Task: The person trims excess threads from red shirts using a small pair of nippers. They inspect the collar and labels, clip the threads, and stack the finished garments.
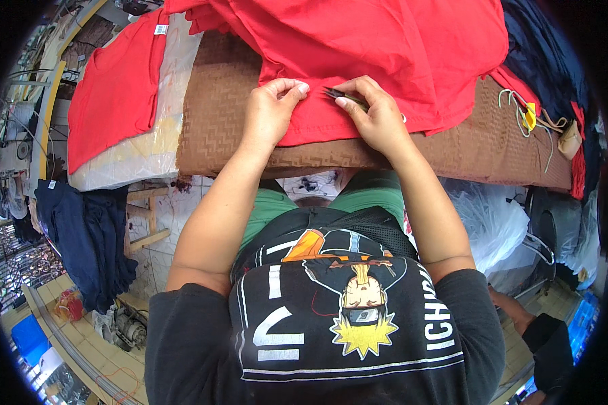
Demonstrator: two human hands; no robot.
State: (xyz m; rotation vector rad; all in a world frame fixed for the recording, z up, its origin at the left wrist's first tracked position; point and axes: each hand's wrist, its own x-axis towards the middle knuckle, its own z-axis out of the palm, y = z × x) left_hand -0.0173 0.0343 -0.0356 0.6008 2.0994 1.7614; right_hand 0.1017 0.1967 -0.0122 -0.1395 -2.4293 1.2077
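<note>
A red garment (378, 47) lies spread over the brown cloth-covered table (219, 101), its stitched hem toward me. At that hem, my left hand (270, 113) is closed, thumb and forefinger pinching the red fabric near its edge; whether a thread is between the fingertips is too small to tell. My right hand (378, 115) is closed round small dark thread snips (334, 93). The tips of the snips point left toward my left fingers, just above the red cloth. Most of the handle is hidden in my palm.
A folded red shirt (118, 88) lies on the plastic-covered left end. Dark navy cloth (544, 54) is heaped at the right, near cords with a yellow tag (529, 117). Navy garments (88, 229) hang below left. Clear plastic (483, 219) and another person's arm (510, 307) are at right.
</note>
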